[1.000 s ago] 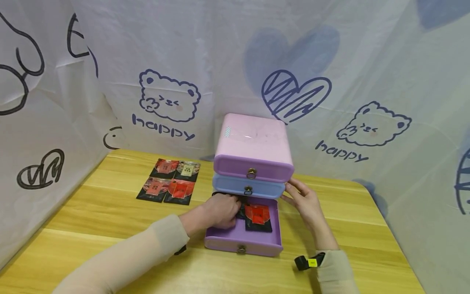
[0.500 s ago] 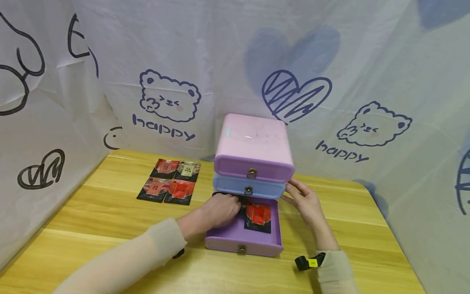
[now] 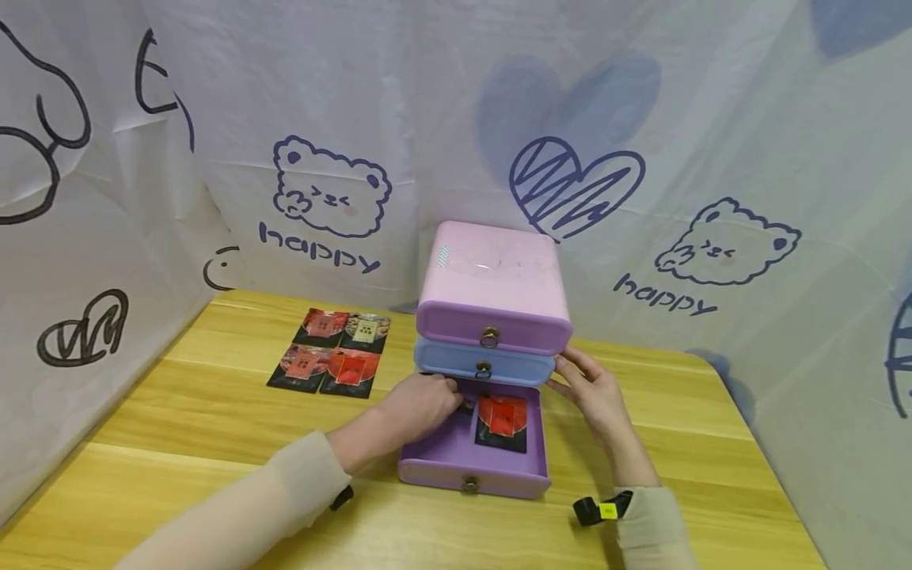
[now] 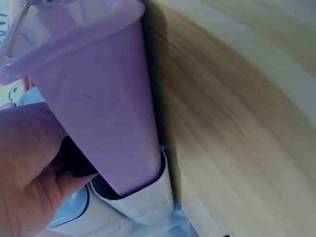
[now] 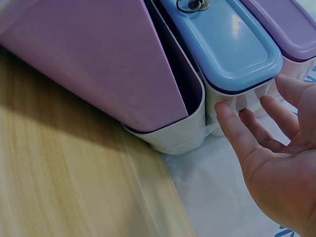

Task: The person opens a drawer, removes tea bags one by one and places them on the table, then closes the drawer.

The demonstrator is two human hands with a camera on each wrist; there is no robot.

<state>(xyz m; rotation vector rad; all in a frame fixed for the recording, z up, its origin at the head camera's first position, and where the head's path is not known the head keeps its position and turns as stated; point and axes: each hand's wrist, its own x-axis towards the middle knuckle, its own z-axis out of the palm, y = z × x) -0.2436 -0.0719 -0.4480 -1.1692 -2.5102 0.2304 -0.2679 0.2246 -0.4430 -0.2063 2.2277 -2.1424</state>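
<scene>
The purple bottom drawer [image 3: 442, 455] is pulled out of a pink-and-white box of three drawers [image 3: 495, 265]. My left hand [image 3: 422, 404] reaches over its left side, fingers curled at the drawer's rear left. In the left wrist view the left hand [image 4: 29, 165] pinches something flat and black, a dark packet [image 4: 78, 159], mostly hidden by the hand. A black packet with a red label [image 3: 502, 421] lies in the drawer's right half. My right hand [image 3: 593, 396] has its fingers extended against the box's right side, beside the blue middle drawer [image 5: 232, 44].
Several similar packets [image 3: 347, 370] lie in two rows on the wooden table [image 3: 221, 419], left of the box. A white curtain [image 3: 456, 119] printed with bears and hearts hangs behind. The top drawer [image 3: 492, 326] and blue drawer are closed.
My left hand has shifted slightly up and left at the drawer's rear. The red-labelled packet has slid a little right and straightened. My right hand stays put.
</scene>
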